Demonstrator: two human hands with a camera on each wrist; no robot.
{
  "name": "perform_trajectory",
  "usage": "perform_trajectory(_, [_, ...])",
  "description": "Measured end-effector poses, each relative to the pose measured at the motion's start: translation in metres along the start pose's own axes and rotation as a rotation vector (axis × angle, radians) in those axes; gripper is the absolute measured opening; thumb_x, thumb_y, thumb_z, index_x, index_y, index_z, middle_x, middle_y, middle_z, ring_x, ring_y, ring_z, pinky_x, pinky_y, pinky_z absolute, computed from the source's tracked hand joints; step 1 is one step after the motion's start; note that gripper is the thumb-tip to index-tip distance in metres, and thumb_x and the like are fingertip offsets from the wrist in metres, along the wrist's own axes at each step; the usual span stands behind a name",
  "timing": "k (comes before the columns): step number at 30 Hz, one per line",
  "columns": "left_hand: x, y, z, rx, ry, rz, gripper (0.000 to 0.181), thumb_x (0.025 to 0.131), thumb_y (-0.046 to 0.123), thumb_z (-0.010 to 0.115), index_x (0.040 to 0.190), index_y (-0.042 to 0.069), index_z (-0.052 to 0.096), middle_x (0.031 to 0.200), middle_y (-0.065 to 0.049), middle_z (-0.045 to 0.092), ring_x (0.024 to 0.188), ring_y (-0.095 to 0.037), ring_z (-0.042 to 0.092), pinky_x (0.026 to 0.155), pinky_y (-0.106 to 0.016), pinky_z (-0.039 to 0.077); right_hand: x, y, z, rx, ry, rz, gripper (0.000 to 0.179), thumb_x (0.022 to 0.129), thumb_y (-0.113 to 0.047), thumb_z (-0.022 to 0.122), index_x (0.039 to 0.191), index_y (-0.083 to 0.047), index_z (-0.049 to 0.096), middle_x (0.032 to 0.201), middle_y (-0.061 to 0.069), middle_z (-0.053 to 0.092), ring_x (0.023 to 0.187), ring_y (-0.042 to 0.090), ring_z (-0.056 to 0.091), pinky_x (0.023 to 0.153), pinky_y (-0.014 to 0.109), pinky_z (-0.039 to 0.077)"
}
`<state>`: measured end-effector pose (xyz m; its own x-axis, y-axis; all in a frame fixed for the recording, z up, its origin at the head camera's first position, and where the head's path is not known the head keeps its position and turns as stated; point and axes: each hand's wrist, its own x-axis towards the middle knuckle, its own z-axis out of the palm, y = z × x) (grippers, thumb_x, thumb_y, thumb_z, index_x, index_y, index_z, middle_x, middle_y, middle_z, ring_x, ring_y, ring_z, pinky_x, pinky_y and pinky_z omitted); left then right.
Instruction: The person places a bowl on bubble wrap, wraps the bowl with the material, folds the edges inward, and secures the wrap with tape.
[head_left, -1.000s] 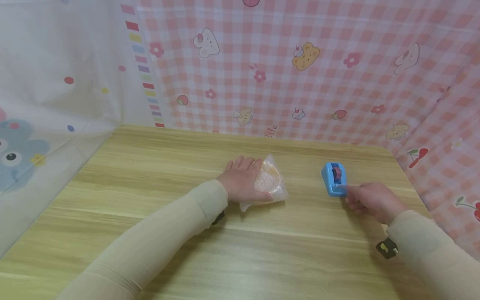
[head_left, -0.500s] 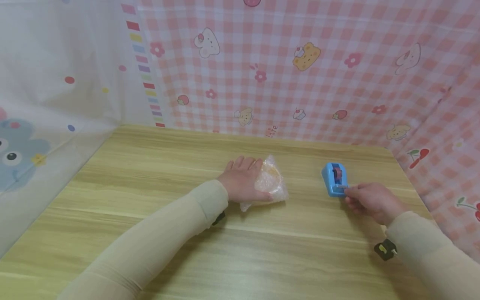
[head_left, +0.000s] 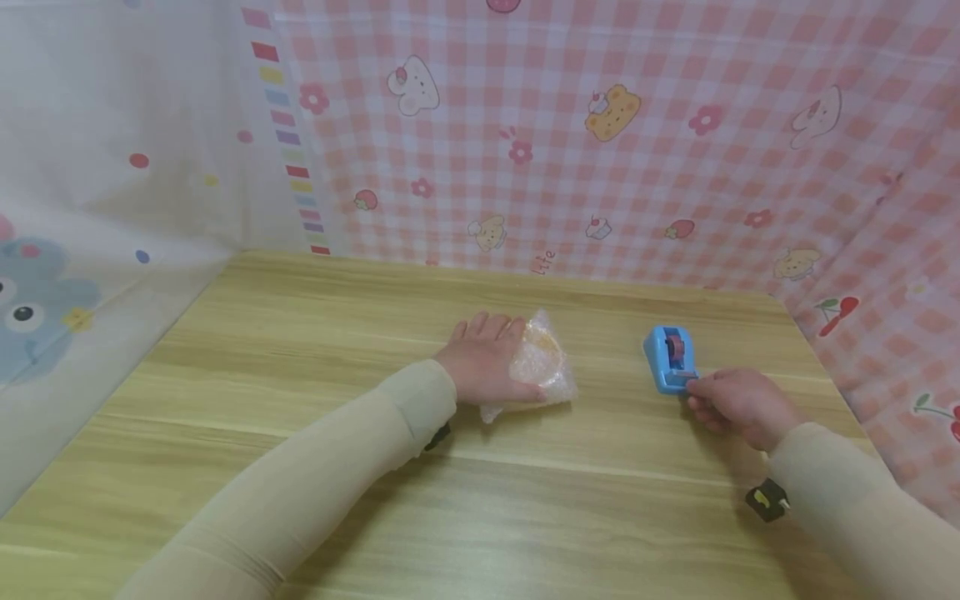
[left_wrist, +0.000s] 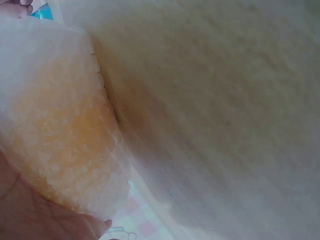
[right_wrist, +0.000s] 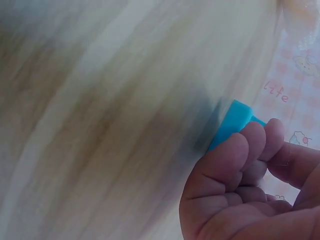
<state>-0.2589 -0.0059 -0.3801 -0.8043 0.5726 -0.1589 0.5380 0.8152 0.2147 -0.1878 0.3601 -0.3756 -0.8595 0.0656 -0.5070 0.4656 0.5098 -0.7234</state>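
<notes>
My left hand (head_left: 483,362) lies with straight fingers over the left part of a bubble-wrapped package (head_left: 543,367). Something orange-yellow shows through the wrap in the left wrist view, where the package (left_wrist: 70,125) sits beside the palm (left_wrist: 40,212). To the right stands a blue tape dispenser (head_left: 663,367) with a reddish core (head_left: 676,347). At its front end, my right hand (head_left: 746,404) pinches the end of the clear tape between thumb and forefinger. In the right wrist view the other fingers of the right hand (right_wrist: 235,185) are curled, partly hiding the dispenser (right_wrist: 232,125).
Both things rest on a wood-grain table (head_left: 487,517). A pink checked cloth (head_left: 555,192) hangs behind its far edge and along the right, and a white printed cloth (head_left: 97,125) along the left. A small dark camera (head_left: 768,500) sits under the right wrist.
My right hand has shifted slightly left and toward me, its fingertips lower at the dispenser's front; the tape between them has lowered too. The left hand and package have stayed still.
</notes>
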Motion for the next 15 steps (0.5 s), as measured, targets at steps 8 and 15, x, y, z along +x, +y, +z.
perform_trajectory(8, [0.0003,-0.0007,0.0005,-0.007,0.0,-0.001,0.123,0.083,0.089,0.057,0.17,0.013,0.016,0.173,-0.011,0.026,0.161,-0.04,0.018,0.131,-0.062,0.017,0.0008,0.0009,-0.0034,0.108,-0.053,-0.022,0.026,0.11,-0.019,0.047,0.103,0.0,0.063,0.084,-0.007,0.067,0.082,0.009,0.063,0.079,0.026,0.059])
perform_trajectory(15, [0.0003,-0.0006,0.0002,-0.007,0.001,0.001,0.123,0.083,0.088,0.057,0.17,0.012,0.015,0.173,-0.011,0.025,0.161,-0.041,0.019,0.131,-0.063,0.018,-0.0005,0.0003,-0.0034,0.133,-0.061,-0.018,0.024,0.11,-0.017,0.045,0.106,0.001,0.061,0.084,-0.007,0.067,0.083,0.009,0.064,0.08,0.026,0.059])
